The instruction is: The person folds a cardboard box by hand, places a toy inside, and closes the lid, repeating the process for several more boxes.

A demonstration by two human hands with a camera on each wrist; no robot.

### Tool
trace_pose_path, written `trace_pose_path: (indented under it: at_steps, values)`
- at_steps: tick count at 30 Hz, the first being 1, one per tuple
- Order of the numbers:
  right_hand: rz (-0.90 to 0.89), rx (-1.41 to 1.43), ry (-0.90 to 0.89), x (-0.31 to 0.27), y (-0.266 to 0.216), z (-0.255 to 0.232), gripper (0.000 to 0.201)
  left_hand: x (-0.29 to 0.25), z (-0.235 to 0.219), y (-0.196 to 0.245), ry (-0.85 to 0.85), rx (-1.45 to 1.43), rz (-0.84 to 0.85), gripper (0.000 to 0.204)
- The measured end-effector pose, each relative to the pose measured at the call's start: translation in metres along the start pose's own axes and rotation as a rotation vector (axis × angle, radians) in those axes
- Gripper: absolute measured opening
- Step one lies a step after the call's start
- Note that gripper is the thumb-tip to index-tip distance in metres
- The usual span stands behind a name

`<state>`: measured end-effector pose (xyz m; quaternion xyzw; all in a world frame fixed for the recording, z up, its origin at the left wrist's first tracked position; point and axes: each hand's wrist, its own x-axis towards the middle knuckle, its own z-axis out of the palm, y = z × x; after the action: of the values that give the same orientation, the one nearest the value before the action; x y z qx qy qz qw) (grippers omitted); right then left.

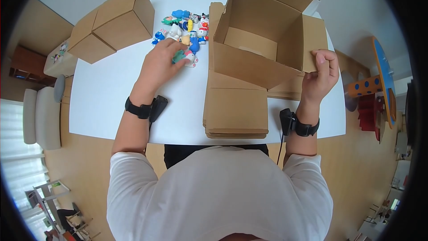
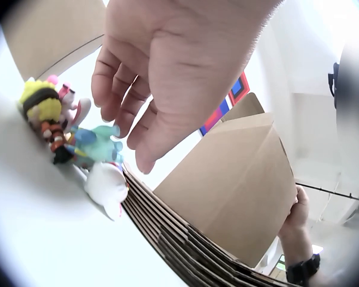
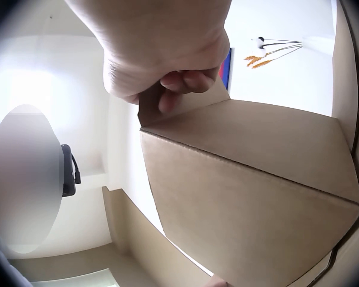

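My left hand (image 1: 156, 64) reaches over a cluster of small toy figurines at the back of the table. In the left wrist view, its fingers are loosely bent with nothing between them. Close below them lie a light-blue figurine (image 2: 96, 143), a white figurine (image 2: 106, 185) and a yellow-and-black figurine (image 2: 42, 101). My right hand (image 1: 322, 73) grips the side flap (image 1: 314, 40) of an open cardboard box (image 1: 249, 69), fingers curled round the flap's edge. The box tilts on a stack of flattened cardboard (image 1: 236, 111), and its inside shows bare.
Folded-up brown boxes (image 1: 120, 13) stand at the back left of the white table (image 1: 107, 102). More figurines, including a blue one (image 1: 194, 42), lie between them and the open box. Each wrist wears a strapped camera with a cable.
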<state>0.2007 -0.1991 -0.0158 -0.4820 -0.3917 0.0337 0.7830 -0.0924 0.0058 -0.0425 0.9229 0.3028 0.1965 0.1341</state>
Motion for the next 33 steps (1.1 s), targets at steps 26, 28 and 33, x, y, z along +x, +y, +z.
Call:
trace_pose_path:
  at_steps: [26, 28, 33]
  values:
    - [-0.089, 0.025, 0.009, -0.003, 0.013, -0.001, 0.012, 0.005, -0.045, 0.113, 0.475, -0.245, 0.689, 0.06]
    - [-0.083, 0.014, 0.026, -0.005, 0.011, -0.001, 0.012, 0.021, -0.04, 0.142, 0.39, -0.194, 0.694, 0.051]
    - [-0.038, -0.006, 0.016, -0.005, 0.008, -0.001, 0.012, 0.049, -0.023, 0.171, 0.155, -0.054, 0.394, 0.026]
